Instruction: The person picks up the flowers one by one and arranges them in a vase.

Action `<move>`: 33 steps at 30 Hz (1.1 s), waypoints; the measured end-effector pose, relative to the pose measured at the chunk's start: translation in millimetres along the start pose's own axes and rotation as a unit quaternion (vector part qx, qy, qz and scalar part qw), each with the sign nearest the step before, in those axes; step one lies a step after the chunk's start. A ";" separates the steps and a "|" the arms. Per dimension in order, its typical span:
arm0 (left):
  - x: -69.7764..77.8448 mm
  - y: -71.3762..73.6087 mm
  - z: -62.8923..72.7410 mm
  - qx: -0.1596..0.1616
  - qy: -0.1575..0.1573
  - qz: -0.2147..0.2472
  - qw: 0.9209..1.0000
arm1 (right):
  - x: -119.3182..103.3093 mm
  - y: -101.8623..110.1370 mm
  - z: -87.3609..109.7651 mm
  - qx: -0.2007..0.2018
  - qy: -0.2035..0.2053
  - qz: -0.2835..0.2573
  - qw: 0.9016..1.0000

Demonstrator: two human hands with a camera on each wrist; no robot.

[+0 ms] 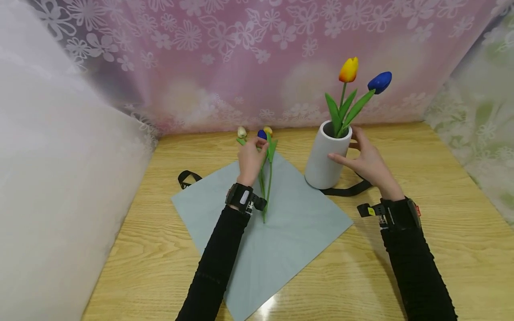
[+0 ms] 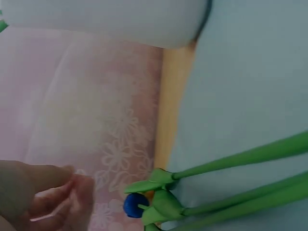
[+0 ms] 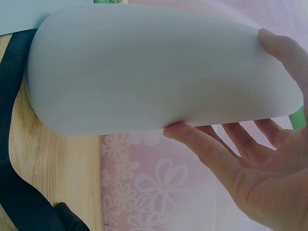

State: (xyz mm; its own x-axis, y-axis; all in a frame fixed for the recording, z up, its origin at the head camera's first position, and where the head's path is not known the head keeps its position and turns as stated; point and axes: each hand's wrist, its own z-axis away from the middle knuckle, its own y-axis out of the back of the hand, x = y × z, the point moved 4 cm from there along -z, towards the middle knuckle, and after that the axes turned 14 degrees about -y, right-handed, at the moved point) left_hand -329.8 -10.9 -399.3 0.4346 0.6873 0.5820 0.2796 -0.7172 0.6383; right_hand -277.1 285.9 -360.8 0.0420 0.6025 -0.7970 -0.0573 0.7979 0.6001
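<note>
My right hand [image 1: 371, 162] holds the white vase [image 1: 326, 160] near its rim, thumb and fingers spread around its side. A yellow-orange tulip [image 1: 348, 70] and a blue tulip [image 1: 379, 83] stand in the vase with green leaves. The right wrist view shows the fingertips [image 3: 175, 130] against the smooth vase wall. Over the loose tulips hovers my left hand [image 1: 250, 160], fingers loosely bent; in the left wrist view nothing shows between them. White [image 1: 242, 132], blue [image 1: 262, 134] and yellow [image 1: 268, 130] tulip heads lie beyond it, their green stems [image 1: 268, 191] on the cloth.
A pale blue-grey cloth [image 1: 281, 254] lies diagonally on the wooden table [image 1: 449, 249]. Black straps [image 1: 348, 191] lie near the vase and past the cloth's left side. A pink floral curtain [image 1: 249, 67] hangs at the back; a white wall [image 1: 80, 178] borders the left.
</note>
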 end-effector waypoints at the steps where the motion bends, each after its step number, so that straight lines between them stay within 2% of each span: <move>1: -1.1 -3.7 1.4 -0.023 0.004 -0.018 1.000 | 0.2 -0.1 -0.2 0.000 -0.002 0.000 1.000; 3: -3.2 -11.4 4.1 -0.070 0.005 -0.055 0.996 | -0.2 -0.6 0.0 -0.001 -0.002 -0.002 1.000; 6: -5.6 -21.6 8.6 -0.119 0.003 -0.089 0.989 | -1.3 -1.3 0.4 -0.002 0.000 -0.005 1.000; 9: -8.2 -29.8 13.5 -0.154 0.010 -0.103 0.983 | -2.4 -2.6 0.5 -0.005 -0.002 -0.003 1.000; 12: -10.4 -35.6 17.6 -0.173 0.017 -0.114 0.978 | -1.9 -3.6 0.1 -0.006 -0.004 0.000 1.000; 18: -13.0 -40.0 19.3 -0.170 0.018 -0.124 0.978 | 0.6 -3.9 -2.3 -0.004 -0.002 0.000 1.000; 26: -15.0 -40.1 22.0 -0.153 0.045 -0.098 0.982 | 0.8 -3.5 -1.8 -0.003 -0.002 0.001 1.000; 33: -13.6 -38.4 17.5 -0.153 0.044 -0.080 0.984 | 1.0 -0.5 -1.3 0.003 -0.001 0.001 1.000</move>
State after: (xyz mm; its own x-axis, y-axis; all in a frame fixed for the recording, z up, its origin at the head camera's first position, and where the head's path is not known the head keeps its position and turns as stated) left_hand -331.5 5.2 -440.5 0.3262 0.8053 0.4950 0.0613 -0.5406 0.8390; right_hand -278.3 286.1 -362.0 0.0446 0.6047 -0.7952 -0.0518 0.7964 0.6026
